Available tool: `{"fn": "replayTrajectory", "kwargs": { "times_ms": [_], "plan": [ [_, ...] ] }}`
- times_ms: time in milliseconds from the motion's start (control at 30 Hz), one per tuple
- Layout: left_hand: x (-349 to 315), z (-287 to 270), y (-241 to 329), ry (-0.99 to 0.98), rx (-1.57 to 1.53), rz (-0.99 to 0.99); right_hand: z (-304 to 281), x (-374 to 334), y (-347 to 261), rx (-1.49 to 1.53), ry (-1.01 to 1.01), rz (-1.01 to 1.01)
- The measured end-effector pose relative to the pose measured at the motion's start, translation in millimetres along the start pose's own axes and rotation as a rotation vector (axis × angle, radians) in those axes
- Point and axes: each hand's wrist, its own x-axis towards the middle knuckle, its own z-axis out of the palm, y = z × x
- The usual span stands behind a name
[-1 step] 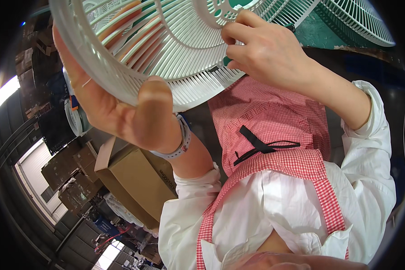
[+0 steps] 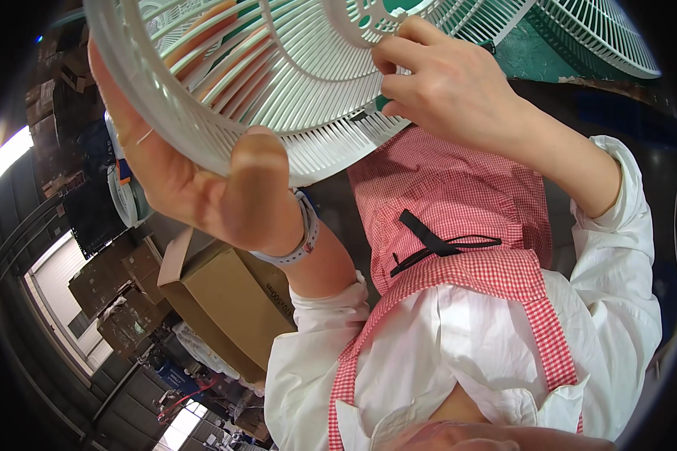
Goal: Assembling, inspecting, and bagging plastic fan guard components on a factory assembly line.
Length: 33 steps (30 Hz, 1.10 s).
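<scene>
Cartons (image 2: 229,301) stand beyond; our left hand (image 2: 195,197) clasps the cut-off fan guard (image 2: 320,101); what our curled right hand (image 2: 451,86) grips, we cannot tell.

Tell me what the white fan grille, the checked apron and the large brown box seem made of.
White fan grille: probably moulded plastic, smooth with a slight sheen; its thin, even ribs look formed in one piece.
Checked apron: woven cloth, perhaps cotton, matte; it wrinkles softly.
Large brown box: most likely cardboard, matte, with straight creased edges and a flap.
</scene>
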Motion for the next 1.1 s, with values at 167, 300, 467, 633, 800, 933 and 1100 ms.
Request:
{"fn": "replayTrajectory", "kwargs": {
  "times_ms": [167,300,467,633,800,933,1100],
  "plan": [
    [-2.5,-8.9,-7.7,-0.032,0.130,0.006,-7.8,-9.3,-1.5,0.065,-0.118,0.074],
    [-3.0,-5.6,-10.4,-0.075,-0.041,0.062,-12.4,-9.4,-3.4,0.060,-0.144,0.074],
    [-4.0,-5.5,-8.3,-0.061,0.015,0.049,-11.8,-12.4,-3.6,0.048,-0.157,0.071],
    [-2.0,0.4,-4.0,-0.036,0.002,0.020,-7.1,-10.7,-4.8,0.033,-0.123,0.057],
    [-2.1,4.5,-3.1,-0.023,-0.029,0.028,-2.0,-10.1,-4.8,0.019,-0.050,0.035],
    [-3.7,-2.7,-3.8,-0.018,-0.023,-0.054,-1.2,-9.4,-4.2,0.024,-0.075,0.054],
    [-3.3,-30.3,-16.4,-0.023,-0.386,-0.151,-0.1,-8.0,-5.6,0.032,-0.080,0.061]
  ]
}}
